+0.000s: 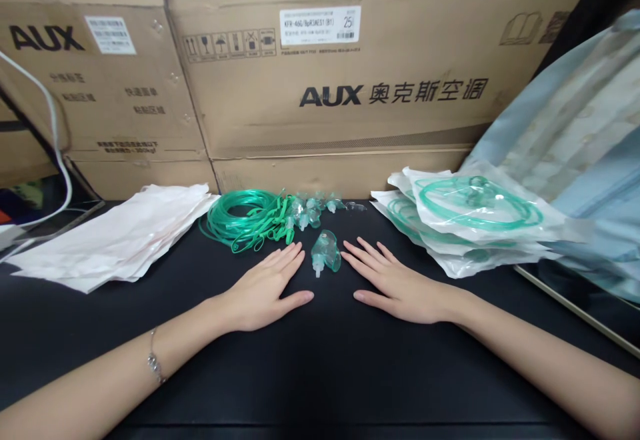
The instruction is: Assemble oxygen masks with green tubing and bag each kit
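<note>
My left hand [265,287] lies flat on the black table, palm down, fingers stretched out and holding nothing. Opposite it, my right hand [395,283] rests the same way, its fingers spread. Between the fingertips of both hands stands a small clear green oxygen mask [326,252] with a pale connector at its lower end. The right fingertips are very close to the mask; whether they touch it I cannot tell. Behind my left hand sit a coil of green tubing [240,217] with green elastic straps [277,223] and several more clear masks [307,210].
A stack of white paper-backed pouches [120,233] lies at the left. Several sealed pouches with green tubing [475,210] are piled at the right, near a light blue cloth [560,113]. Large cardboard boxes [390,47] wall off the back. A white cable [55,127] hangs at far left.
</note>
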Tool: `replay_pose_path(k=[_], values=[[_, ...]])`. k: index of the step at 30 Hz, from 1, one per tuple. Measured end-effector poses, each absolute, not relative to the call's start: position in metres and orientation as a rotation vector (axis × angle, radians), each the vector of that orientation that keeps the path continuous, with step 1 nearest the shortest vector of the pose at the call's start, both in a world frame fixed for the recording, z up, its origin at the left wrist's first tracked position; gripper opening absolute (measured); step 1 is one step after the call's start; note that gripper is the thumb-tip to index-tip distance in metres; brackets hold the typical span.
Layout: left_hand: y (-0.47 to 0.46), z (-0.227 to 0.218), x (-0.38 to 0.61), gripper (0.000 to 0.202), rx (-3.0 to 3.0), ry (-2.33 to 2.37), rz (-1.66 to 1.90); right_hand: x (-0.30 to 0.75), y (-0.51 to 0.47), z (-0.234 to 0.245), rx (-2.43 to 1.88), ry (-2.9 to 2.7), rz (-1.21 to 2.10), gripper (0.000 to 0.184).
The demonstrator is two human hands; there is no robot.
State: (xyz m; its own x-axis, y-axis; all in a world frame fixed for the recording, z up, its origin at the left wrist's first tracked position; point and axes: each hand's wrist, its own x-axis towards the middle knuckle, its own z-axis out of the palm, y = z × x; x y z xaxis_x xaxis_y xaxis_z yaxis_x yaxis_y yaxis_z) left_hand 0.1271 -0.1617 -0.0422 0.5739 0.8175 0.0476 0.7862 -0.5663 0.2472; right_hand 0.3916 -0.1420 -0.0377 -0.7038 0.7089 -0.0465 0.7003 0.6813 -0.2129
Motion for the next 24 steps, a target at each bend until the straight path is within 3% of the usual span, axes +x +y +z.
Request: replay_pose_path(k=[24], values=[[-0.1618, -0.0402, 0.1263, 0.071, 2.577, 1.346, 0.205, 0.3913, -0.1410, -0.0364, -1.216, -2.857, 0.382, 0.070]])
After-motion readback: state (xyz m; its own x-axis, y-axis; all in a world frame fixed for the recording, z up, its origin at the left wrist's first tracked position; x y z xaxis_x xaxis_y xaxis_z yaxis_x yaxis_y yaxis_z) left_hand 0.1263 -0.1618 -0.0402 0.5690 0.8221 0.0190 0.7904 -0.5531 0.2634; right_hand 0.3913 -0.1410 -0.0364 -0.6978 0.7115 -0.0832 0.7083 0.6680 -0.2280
